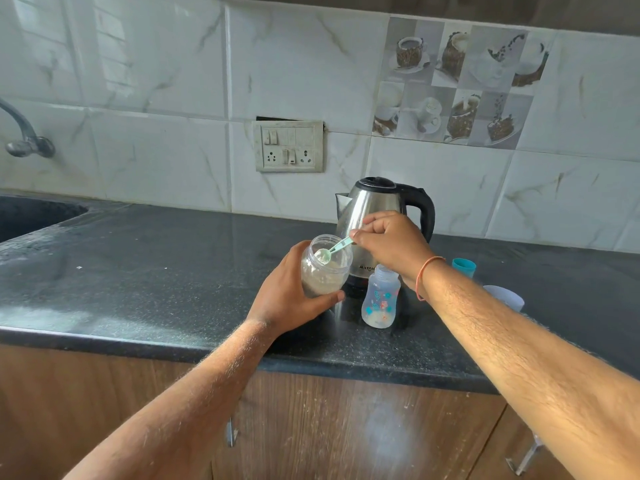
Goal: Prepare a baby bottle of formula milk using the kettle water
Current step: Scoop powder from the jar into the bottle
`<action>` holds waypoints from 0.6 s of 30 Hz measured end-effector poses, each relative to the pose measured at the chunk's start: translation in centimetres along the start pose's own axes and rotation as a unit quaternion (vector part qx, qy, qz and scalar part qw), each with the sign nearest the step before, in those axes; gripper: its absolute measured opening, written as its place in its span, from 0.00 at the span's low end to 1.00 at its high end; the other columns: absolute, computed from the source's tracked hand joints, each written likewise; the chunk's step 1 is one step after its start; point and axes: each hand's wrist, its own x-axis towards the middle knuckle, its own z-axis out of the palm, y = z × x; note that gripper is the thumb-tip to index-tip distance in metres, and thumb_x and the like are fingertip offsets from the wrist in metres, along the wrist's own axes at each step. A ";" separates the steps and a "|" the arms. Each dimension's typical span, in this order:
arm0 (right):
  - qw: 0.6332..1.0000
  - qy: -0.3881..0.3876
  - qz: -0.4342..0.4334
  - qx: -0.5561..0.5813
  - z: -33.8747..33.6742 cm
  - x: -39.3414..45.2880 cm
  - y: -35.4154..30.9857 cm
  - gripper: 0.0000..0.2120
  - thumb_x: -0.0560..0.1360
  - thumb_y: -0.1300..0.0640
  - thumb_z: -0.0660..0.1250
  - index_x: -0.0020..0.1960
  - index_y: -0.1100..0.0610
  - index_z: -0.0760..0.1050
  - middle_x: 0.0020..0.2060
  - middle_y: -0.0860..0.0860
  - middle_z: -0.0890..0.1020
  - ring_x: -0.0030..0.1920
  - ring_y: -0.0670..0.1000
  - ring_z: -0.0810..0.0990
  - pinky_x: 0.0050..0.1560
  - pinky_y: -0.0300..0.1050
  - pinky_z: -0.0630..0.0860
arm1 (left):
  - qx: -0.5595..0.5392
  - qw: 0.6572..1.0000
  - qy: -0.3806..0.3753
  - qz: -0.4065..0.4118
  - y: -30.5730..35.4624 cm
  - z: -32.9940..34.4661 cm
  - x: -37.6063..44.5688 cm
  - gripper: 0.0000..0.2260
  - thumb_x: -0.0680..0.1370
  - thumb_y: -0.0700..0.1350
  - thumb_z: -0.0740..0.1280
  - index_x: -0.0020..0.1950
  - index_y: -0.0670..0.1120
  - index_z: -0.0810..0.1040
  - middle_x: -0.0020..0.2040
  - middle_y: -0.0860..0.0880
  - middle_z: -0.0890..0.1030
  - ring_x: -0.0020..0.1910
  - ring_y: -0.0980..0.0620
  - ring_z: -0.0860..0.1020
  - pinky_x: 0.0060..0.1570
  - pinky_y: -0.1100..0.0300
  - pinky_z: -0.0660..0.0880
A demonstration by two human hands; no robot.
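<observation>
Formula being scooped; bottle not yet closed.

Left hand (pixel 294 296) grips the tilted powder jar (pixel 323 266); right hand (pixel 391 242) pinches the scoop (pixel 334 249), its long axis running right-to-left, bowl down-left in the jar mouth. The open baby bottle (pixel 381 297) stands upright (contents unclear) just near of the kettle (pixel 377 216).

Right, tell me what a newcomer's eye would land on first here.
The two hands meeting mid-frame: the left hand grips a clear powder jar, tilted, while the right hand pinches a green scoop at its mouth. Behind stands the steel kettle; beside it, the open baby bottle.
</observation>
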 end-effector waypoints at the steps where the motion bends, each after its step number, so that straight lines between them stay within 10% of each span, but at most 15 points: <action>1: 1.000 0.001 0.006 0.017 -0.3 0.0 0.1 0.12 0.79 0.51 0.77 0.45 0.59 0.90 0.58 0.42 0.82 0.59 0.46 0.80 0.68 0.56 0.77 | 0.001 1.000 -0.001 0.000 0.0 0.0 0.0 0.47 0.69 0.66 0.82 0.82 0.55 0.65 0.74 0.57 0.77 0.69 0.54 0.79 0.67 0.51 0.80; 8: 0.984 0.017 0.087 0.155 -3.5 -0.6 1.3 0.04 0.81 0.55 0.76 0.47 0.53 0.86 0.60 0.49 0.84 0.59 0.47 0.78 0.49 0.34 0.70 | 0.005 1.000 -0.007 -0.009 0.1 -0.1 -0.1 0.47 0.70 0.66 0.83 0.82 0.55 0.65 0.74 0.57 0.78 0.69 0.53 0.79 0.65 0.54 0.78; 18: 0.980 0.082 0.103 0.150 -8.2 -2.4 5.5 0.09 0.81 0.54 0.75 0.58 0.58 0.87 0.62 0.49 0.84 0.63 0.49 0.79 0.50 0.34 0.71 | 0.016 1.000 -0.011 -0.015 0.2 -0.1 -0.2 0.47 0.69 0.66 0.82 0.82 0.55 0.64 0.75 0.56 0.77 0.69 0.52 0.78 0.66 0.53 0.78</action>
